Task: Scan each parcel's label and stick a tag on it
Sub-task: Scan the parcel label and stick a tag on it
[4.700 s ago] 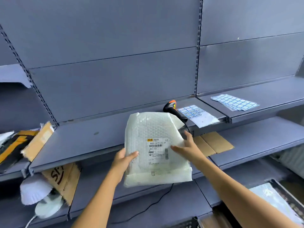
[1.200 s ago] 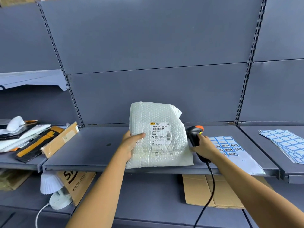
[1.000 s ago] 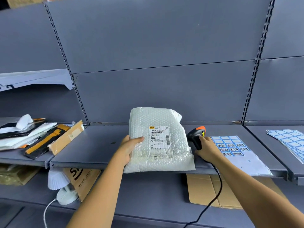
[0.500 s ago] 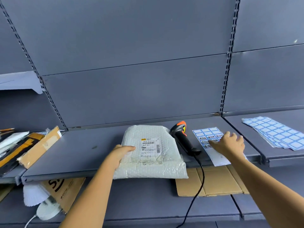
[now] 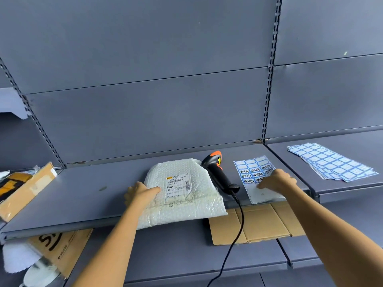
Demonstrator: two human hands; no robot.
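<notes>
A white bubble-wrap parcel (image 5: 180, 191) lies flat on the grey shelf (image 5: 83, 195), its printed label (image 5: 177, 186) facing up and its front edge hanging over the shelf's lip. My left hand (image 5: 141, 192) grips the parcel's left edge, thumb on top. A black and orange barcode scanner (image 5: 219, 177) lies on the shelf just right of the parcel. My right hand (image 5: 275, 181) rests with its fingertips on the blue-bordered tag sheet (image 5: 251, 169), right of the scanner. The hand covers part of the sheet.
A stack of blank tag sheets (image 5: 331, 164) lies on the adjoining shelf at right. The scanner's cable (image 5: 234, 241) hangs down over flat cardboard (image 5: 255, 222) on the lower shelf. Cardboard parcels (image 5: 22, 189) and packaging (image 5: 51, 249) crowd the left side.
The parcel went from upright in both hands to flat on the shelf. My right hand gripped the scanner, let it go on the shelf, then moved right onto the tag sheet.
</notes>
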